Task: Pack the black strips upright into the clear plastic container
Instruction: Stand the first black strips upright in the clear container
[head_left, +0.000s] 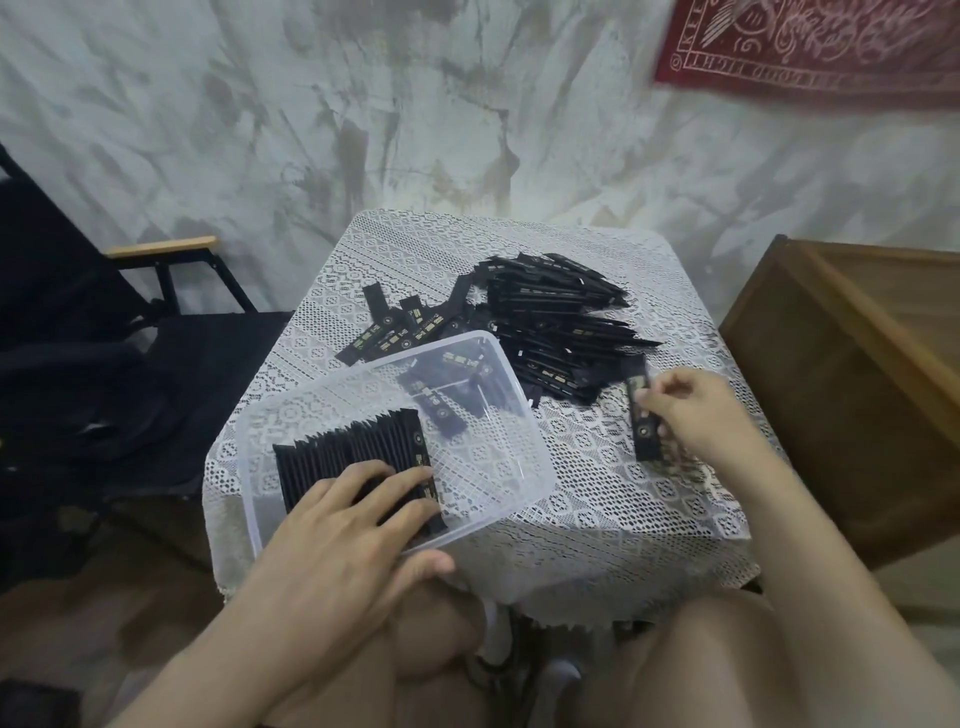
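A clear plastic container (524, 415) sits tilted on the small lace-covered table. A row of black strips (343, 447) stands on edge inside its left half. My left hand (343, 525) lies over that row with straight fingers, thumb outside the near wall. A loose pile of black strips (556, 322) lies behind and to the right of the container. My right hand (696, 410) pinches a single black strip (644, 431) just right of the container, above the cloth.
The table (597, 499) is small, and its near edge lies close to my knees. A black folding chair (124, 332) stands at the left. A wooden crate (852, 384) stands at the right. A plastered wall rises behind.
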